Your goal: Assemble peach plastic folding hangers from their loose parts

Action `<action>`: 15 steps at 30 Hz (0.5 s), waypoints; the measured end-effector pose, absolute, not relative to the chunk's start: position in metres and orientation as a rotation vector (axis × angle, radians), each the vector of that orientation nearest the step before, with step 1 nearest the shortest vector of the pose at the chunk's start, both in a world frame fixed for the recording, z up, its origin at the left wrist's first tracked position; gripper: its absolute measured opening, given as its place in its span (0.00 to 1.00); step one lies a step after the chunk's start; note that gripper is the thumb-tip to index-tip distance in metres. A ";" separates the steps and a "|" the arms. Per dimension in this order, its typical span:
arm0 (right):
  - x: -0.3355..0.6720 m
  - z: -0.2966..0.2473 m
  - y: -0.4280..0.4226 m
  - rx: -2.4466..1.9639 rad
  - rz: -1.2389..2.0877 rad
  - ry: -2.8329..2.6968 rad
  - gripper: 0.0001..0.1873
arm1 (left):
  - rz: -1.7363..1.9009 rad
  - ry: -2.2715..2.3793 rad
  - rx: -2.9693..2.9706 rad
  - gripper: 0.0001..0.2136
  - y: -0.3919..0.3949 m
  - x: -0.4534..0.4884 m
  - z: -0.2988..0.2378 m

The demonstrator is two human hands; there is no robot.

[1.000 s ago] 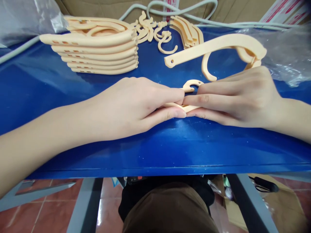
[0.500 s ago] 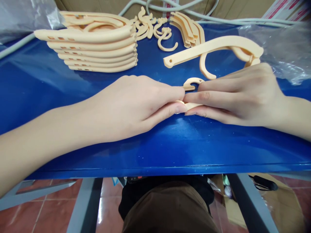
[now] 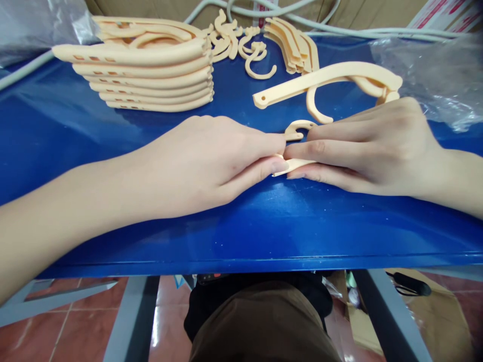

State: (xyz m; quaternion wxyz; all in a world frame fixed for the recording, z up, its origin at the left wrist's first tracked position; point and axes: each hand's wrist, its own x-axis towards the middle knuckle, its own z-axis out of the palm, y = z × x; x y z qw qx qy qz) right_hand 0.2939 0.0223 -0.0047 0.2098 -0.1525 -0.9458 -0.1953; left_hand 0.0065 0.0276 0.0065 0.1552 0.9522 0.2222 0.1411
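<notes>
My left hand [image 3: 215, 158] is closed, thumb and forefinger pinching one end of a cream plastic hanger part [image 3: 298, 164]. Right against it, my right hand [image 3: 373, 146] is closed on the same part, most of which its fingers hide. Just beyond the fingertips pokes out a curved, slotted cream end piece [image 3: 300, 129]; whether it joins the held part I cannot tell. Behind my right hand, a long cream hanger arm [image 3: 324, 80] with a hole near its tip slants upward, and a hook [image 3: 315, 105] curves down below it.
On the blue table [image 3: 241, 231], a stack of cream hanger arms [image 3: 147, 75] stands at the left back. Several loose hooks [image 3: 258, 55] and a bundle of shorter arms [image 3: 290, 45] lie behind. Clear plastic bags [image 3: 433, 75] and a grey cable [image 3: 362, 32] border the back.
The long hanger arm and its hook have dipped slightly and shifted a little to the left. Slightly more of the held part shows below my left thumb; both hands keep their grip.
</notes>
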 end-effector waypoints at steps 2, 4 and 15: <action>0.293 -0.005 0.023 -0.400 -0.560 -2.636 0.13 | 0.390 0.637 2.740 0.18 0.027 0.006 0.008; 0.292 -0.004 0.022 -0.393 -0.561 -2.647 0.14 | 0.376 0.655 2.740 0.18 0.027 0.007 0.008; 0.293 0.001 0.020 -0.450 -0.392 -2.697 0.16 | 0.271 0.794 2.864 0.22 0.015 0.007 0.011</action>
